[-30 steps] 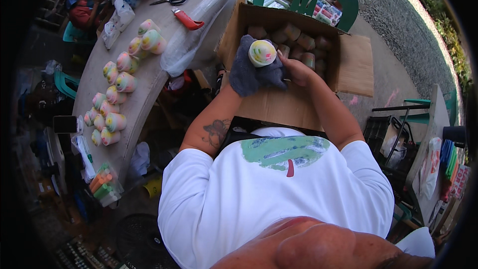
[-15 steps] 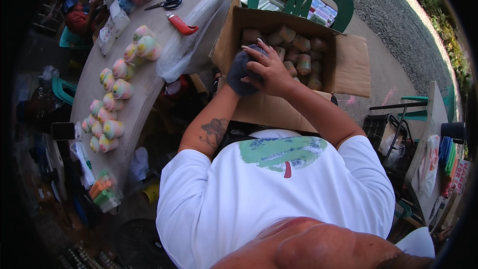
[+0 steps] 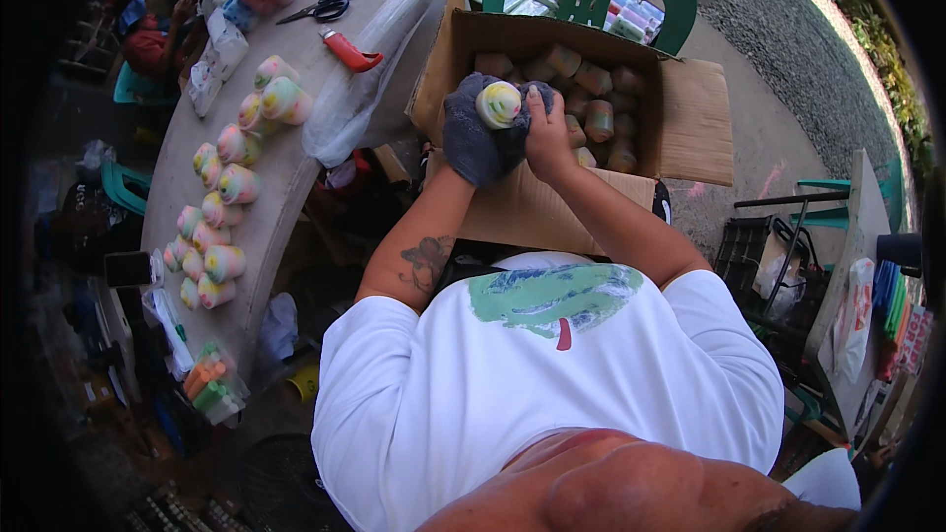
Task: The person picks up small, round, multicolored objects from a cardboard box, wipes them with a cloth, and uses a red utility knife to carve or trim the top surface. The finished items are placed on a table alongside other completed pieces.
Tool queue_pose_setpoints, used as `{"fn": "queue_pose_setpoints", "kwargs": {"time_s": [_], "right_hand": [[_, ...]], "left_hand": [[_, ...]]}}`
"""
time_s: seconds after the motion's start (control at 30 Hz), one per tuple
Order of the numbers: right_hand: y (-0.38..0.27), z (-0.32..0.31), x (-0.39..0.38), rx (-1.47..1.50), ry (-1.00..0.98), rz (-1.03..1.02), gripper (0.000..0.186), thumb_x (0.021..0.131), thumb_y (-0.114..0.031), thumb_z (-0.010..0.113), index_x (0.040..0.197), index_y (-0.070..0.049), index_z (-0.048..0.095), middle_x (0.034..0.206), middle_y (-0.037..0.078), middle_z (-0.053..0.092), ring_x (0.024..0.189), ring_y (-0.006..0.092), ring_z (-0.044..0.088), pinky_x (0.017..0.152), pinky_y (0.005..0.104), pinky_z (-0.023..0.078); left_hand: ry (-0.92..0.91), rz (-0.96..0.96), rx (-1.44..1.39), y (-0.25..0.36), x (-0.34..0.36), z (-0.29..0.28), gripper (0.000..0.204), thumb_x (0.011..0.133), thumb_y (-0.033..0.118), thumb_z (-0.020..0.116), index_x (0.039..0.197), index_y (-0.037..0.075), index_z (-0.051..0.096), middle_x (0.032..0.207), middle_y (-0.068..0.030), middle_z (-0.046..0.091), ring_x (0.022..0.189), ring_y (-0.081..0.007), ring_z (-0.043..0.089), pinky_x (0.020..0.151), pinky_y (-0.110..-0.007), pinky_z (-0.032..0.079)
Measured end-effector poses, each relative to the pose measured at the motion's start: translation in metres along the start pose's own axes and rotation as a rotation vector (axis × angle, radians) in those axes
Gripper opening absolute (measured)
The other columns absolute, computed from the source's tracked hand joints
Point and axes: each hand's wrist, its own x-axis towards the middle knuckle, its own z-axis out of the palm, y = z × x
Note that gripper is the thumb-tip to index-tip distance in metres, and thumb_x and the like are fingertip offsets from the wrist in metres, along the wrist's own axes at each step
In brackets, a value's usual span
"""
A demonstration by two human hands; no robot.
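Note:
Over the open cardboard box (image 3: 586, 215), my left hand (image 3: 478, 153) is wrapped in a dark grey cloth (image 3: 461, 118) that covers it like a mitt. Closed in it is a small pastel cup-shaped piece (image 3: 499, 105), its white and yellow swirled top facing up. My bare right hand (image 3: 554, 141) pinches a fold of the grey cloth beside the piece, thumb on top. Its other fingers are partly hidden. Inside the box lie several similar cup-shaped pieces (image 3: 598, 121), dulled and jumbled. More bright swirl-topped pieces (image 3: 237, 184) stand in a line on the table to the left.
The curved grey table (image 3: 266, 236) holds black scissors (image 3: 328, 6), a red-handled cutter (image 3: 351, 51) and clear plastic sheeting (image 3: 340, 123). A green plastic chair (image 3: 680, 0) stands behind the box. A box flap (image 3: 695, 123) sticks out right. At far left sits another person (image 3: 153, 44).
My right hand has come off the top of the cloth to its right side. The swirled piece, hidden before, now shows in the cloth.

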Motion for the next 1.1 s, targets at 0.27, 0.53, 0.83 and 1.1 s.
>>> {"fn": "queue_pose_setpoints", "kwargs": {"time_s": [0.27, 0.53, 0.83, 1.1], "right_hand": [[-0.032, -0.031, 0.007, -0.071, -0.338, -0.327, 0.04, 0.104, -0.026, 0.043, 0.135, -0.002, 0.032, 0.155, 0.024, 0.026, 0.144, 0.0331, 0.028, 0.113, 0.0356, 0.027], [-0.04, -0.002, 0.014, -0.496, -0.438, -0.603, 0.028, 0.096, -0.03, 0.06, 0.096, -0.002, 0.06, 0.113, 0.015, 0.065, 0.107, 0.0311, 0.063, 0.091, 0.0379, 0.05], [0.024, -0.017, 0.034, -0.042, 0.006, 0.227, 0.036, 0.1, -0.035, 0.054, 0.104, 0.001, 0.06, 0.091, 0.011, 0.066, 0.085, 0.023, 0.064, 0.08, 0.0349, 0.05], [-0.043, -0.043, 0.014, 0.344, -0.157, 0.263, 0.047, 0.104, -0.04, 0.043, 0.123, 0.0, 0.054, 0.116, 0.008, 0.064, 0.107, 0.0185, 0.061, 0.096, 0.0313, 0.047]], "left_hand": [[-0.091, 0.19, 0.232, 0.004, -0.009, 0.003, 0.047, 0.081, 0.035, 0.064, 0.117, 0.006, 0.057, 0.108, -0.0147, 0.062, 0.098, -0.0316, 0.062, 0.085, -0.04, 0.049], [-0.144, 0.284, 0.184, -0.01, -0.002, -0.004, 0.042, 0.081, 0.029, 0.065, 0.116, 0.006, 0.058, 0.11, -0.0172, 0.061, 0.103, -0.0351, 0.06, 0.084, -0.044, 0.049], [-0.102, -0.062, -0.08, 0.013, 0.008, -0.018, 0.025, 0.085, 0.019, 0.06, 0.103, 0.003, 0.062, 0.095, -0.0146, 0.063, 0.086, -0.0315, 0.063, 0.083, -0.038, 0.049], [-0.167, 0.12, -0.242, -0.006, 0.017, -0.031, 0.038, 0.081, 0.034, 0.069, 0.107, 0.007, 0.059, 0.103, -0.0132, 0.064, 0.097, -0.0274, 0.062, 0.091, -0.036, 0.048]]}}
